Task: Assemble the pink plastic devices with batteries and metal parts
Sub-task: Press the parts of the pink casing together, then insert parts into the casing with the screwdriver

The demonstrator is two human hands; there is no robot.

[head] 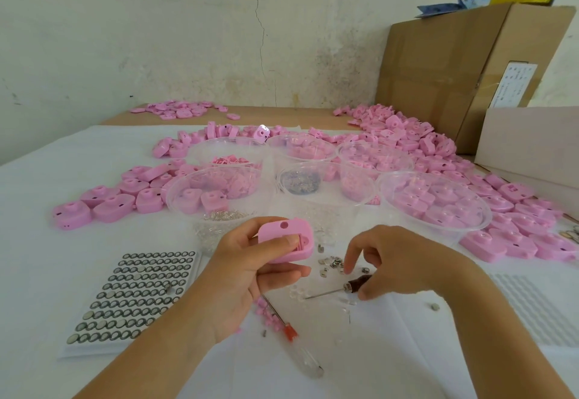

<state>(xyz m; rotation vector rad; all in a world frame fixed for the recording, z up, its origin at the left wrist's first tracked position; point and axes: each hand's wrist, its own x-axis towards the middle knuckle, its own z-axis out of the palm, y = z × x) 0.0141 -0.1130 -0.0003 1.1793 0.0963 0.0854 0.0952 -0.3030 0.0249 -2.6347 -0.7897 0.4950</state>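
My left hand grips a pink plastic device above the white table, thumb across its face beside an open slot. My right hand holds a brown-handled awl under its curled fingers, while its index finger reaches down to a small heap of metal parts. A tray of button batteries lies at the lower left.
Several clear plastic bowls with pink parts stand behind my hands, one with dark metal bits. Loose pink devices cover the table left and right. A red-collared screwdriver lies near me. Cardboard boxes stand at the right.
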